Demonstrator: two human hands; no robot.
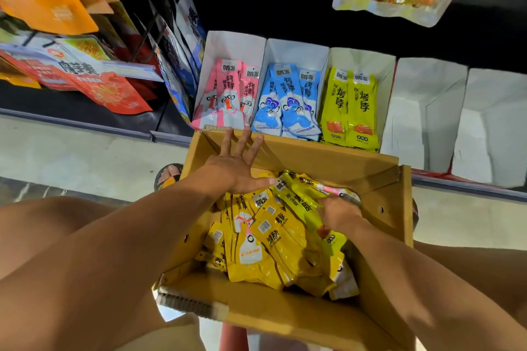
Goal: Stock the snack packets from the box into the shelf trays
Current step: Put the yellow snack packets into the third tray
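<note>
Both hands are down in the box [399, 208], and the shelf sits straight ahead, just past its far rim. The heap of yellow packets [268, 239] fills the middle and right of the box, most of them lying flat with their long sides running diagonally, near-left to far-right. On top of the heap, at the far right, lie the lime packets [296, 194], with one pink packet [336, 190] poking out beyond them. The lime tray [350, 105] stands directly beyond that corner, between the blue tray [288, 100] and two empty trays [425, 111], and the pink tray [228, 94] is furthest left. So the right hand [339, 214] is the nearer one, resting right on the lime packets with its fingers dug in among them. Whether it has actually pinched one is hard to say, because the fingertips are buried. The left hand [236, 162] is wide, fingers fanned out flat over the box's far-left wall, thumb touching the edge of the heap and holding nothing. The likely lift goes forward and a little right.
</note>
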